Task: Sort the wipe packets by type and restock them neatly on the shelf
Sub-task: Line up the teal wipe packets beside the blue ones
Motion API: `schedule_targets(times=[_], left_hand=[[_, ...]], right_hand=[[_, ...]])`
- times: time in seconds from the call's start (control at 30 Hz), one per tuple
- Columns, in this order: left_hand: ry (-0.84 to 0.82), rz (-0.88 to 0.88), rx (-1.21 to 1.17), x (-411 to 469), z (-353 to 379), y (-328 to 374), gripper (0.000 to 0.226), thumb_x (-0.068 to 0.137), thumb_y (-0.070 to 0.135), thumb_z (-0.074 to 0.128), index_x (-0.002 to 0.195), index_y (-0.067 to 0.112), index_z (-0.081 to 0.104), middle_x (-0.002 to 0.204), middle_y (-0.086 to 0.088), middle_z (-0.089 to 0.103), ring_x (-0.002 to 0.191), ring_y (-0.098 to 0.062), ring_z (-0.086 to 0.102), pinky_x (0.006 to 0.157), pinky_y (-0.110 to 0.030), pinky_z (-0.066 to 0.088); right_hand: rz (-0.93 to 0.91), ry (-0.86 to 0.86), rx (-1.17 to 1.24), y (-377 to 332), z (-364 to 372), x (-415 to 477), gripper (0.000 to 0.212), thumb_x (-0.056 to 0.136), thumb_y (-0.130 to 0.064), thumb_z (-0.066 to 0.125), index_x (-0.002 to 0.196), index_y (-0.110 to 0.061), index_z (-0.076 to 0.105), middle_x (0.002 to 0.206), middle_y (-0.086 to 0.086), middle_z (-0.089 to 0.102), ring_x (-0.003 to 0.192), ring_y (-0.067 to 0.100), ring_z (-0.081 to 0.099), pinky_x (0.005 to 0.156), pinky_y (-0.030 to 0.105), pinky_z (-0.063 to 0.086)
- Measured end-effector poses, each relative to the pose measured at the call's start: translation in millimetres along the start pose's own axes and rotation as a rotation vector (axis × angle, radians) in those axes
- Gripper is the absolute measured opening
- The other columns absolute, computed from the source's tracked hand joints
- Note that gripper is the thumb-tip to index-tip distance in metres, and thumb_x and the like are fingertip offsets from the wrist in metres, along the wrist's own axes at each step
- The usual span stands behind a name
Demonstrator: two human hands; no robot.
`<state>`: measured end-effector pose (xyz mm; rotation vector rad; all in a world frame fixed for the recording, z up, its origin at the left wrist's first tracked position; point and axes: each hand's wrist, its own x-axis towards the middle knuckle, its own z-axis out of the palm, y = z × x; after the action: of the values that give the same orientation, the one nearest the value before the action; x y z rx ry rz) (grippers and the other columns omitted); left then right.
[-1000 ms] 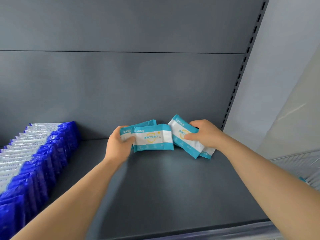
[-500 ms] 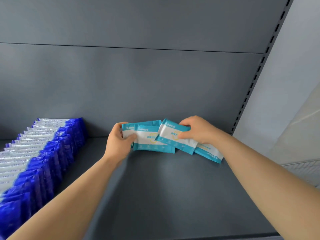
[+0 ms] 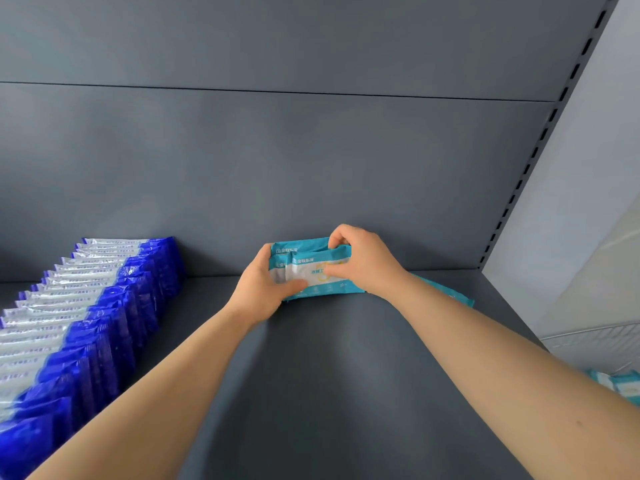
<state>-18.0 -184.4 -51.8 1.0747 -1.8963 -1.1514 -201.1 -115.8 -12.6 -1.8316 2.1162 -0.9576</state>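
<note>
While both arms reach in, the big dark grey metal shelf (image 3: pixel 329 393) holds two kinds of packets. On its left side stands a long row of shiny blue and white wipe packets (image 3: pixel 86 323), upright and packed close together from front to back. At the right edge is a white wire basket (image 3: pixel 595 341) with a few teal packets (image 3: pixel 623 381) inside. Near the back wall, the left hand (image 3: pixel 259 296) curls its fingers and thumb around the left end of a small bunch of teal and white wipe packets (image 3: pixel 304 270) standing on the shelf. The right hand (image 3: pixel 367 268) pinches their right end. One more flat teal packet (image 3: pixel 450 294) lies behind the right wrist.
</note>
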Motion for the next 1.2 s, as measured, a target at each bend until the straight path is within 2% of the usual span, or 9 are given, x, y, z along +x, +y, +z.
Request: schedule_targets(times=[0.17,0.37,0.53,0.63,0.77,0.93,1.03,1.1,1.2], left_hand=[[0.13,-0.031,0.092,7.7,-6.4,-0.7,0.049,0.084,0.017,0.071,0.126,0.015,0.046,0.112,0.005,0.06,0.099,-0.017,0.059,0.08,-0.027,0.043],[0.104,-0.069,0.121,6.1,4.1,-3.4,0.043,0.095,0.02,0.055,0.13,0.008,0.033,0.117,0.003,0.05,0.097,-0.013,0.048,0.069,-0.02,0.036],[0.121,-0.077,0.087,3.1,7.0,-4.6,0.047,0.096,0.02,0.055,0.134,0.008,0.03,0.124,0.001,0.048,0.102,-0.012,0.047,0.081,-0.025,0.036],[0.14,-0.075,0.114,0.1,8.6,-2.6,0.053,0.094,0.02,0.058,0.137,0.009,0.029,0.116,0.006,0.046,0.098,-0.012,0.046,0.079,-0.026,0.035],[0.169,-0.086,0.134,-1.2,10.1,-0.4,0.054,0.092,0.022,0.062,0.135,0.01,0.032,0.112,0.007,0.047,0.097,-0.014,0.048,0.076,-0.027,0.036],[0.148,-0.067,0.161,-1.7,6.6,-3.6,0.047,0.092,0.023,0.062,0.132,0.012,0.039,0.113,0.005,0.054,0.095,-0.015,0.051,0.075,-0.026,0.038],[0.132,-0.047,0.16,-2.8,4.0,-5.7,0.048,0.093,0.022,0.06,0.135,0.014,0.04,0.117,0.007,0.056,0.098,-0.012,0.052,0.078,-0.025,0.038],[0.126,-0.046,0.156,-4.5,2.9,-6.1,0.052,0.092,0.021,0.061,0.138,0.015,0.037,0.122,0.006,0.056,0.1,-0.011,0.052,0.079,-0.025,0.04],[0.124,-0.064,0.138,-6.5,0.3,-8.2,0.061,0.091,0.021,0.063,0.143,0.017,0.032,0.13,0.005,0.054,0.108,-0.012,0.053,0.082,-0.025,0.043]], right_hand=[[0.097,-0.016,-0.052,19.5,-14.7,-2.8,0.045,0.072,-0.024,0.078,0.11,-0.019,0.054,0.113,-0.001,0.057,0.099,0.013,0.053,0.089,0.03,0.046],[0.381,-0.268,-0.331,47.7,-50.6,-31.1,0.06,0.077,-0.035,0.073,0.13,-0.018,0.051,0.129,0.0,0.052,0.114,0.019,0.051,0.094,0.034,0.044],[0.504,-0.331,-0.413,56.0,-61.2,-48.5,0.071,0.072,-0.039,0.076,0.132,-0.02,0.044,0.13,0.003,0.049,0.112,0.022,0.051,0.092,0.037,0.047],[0.514,-0.239,-0.266,59.2,-62.7,-54.7,0.083,0.061,-0.034,0.085,0.131,-0.023,0.041,0.124,-0.002,0.052,0.106,0.018,0.054,0.083,0.034,0.048],[0.365,-0.146,-0.11,52.7,-59.9,-56.6,0.059,0.06,-0.024,0.087,0.107,-0.023,0.051,0.105,-0.002,0.059,0.088,0.015,0.059,0.068,0.029,0.046],[0.149,-0.178,0.004,28.9,-49.5,-38.3,0.043,0.073,-0.002,0.072,0.111,-0.021,0.062,0.103,-0.007,0.066,0.093,0.011,0.064,0.084,0.032,0.054],[0.107,-0.125,0.031,14.9,-40.0,-24.2,0.05,0.076,0.002,0.067,0.118,-0.024,0.058,0.099,-0.008,0.063,0.087,0.008,0.062,0.076,0.023,0.052],[0.131,-0.054,0.209,5.9,-37.0,-18.2,0.053,0.08,0.003,0.063,0.123,-0.027,0.052,0.101,-0.009,0.062,0.085,0.005,0.06,0.072,0.019,0.05],[0.277,0.009,0.573,0.9,-33.1,-14.2,0.037,0.088,-0.002,0.059,0.117,-0.024,0.054,0.102,-0.008,0.065,0.091,0.008,0.065,0.073,0.025,0.055]])
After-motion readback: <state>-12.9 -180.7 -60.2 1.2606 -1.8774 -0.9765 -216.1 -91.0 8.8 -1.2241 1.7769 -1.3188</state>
